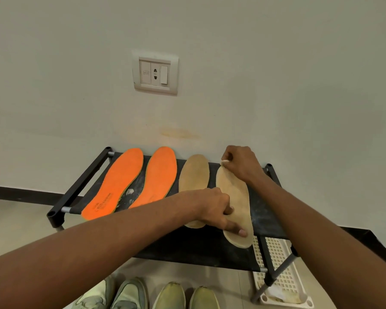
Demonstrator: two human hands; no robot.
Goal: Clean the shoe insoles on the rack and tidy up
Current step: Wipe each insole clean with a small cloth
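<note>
While my left hand (214, 208) presses down on the heel end of the right-most beige insole (235, 206), its index finger stretched flat along the insole and the other fingers curled under, my right hand (241, 163) works at the toe end of the same insole. My right fingers (228, 160) are pinched together on a small white wad (225, 161); I cannot tell whether it is cloth or tissue. It sits right at the insole's tip.

All four insoles lie side by side on the top shelf of a black shoe rack (198, 248) standing against the wall. From the left: an orange insole (114, 186) with printed lettering near its heel, a second orange insole (157, 175), a beige insole (193, 175) partly hidden by my left hand, then the one I hold, whose heel hangs slightly over the shelf's front edge. Pale dust marks show on the dark shelf fabric between the orange pair.

Below the rack, on the floor, four greenish shoes (147, 295) stand in a row, and a white perforated plastic tray (279, 275) lies under the rack's right end. A switch-and-socket plate (155, 72) is on the wall above.
</note>
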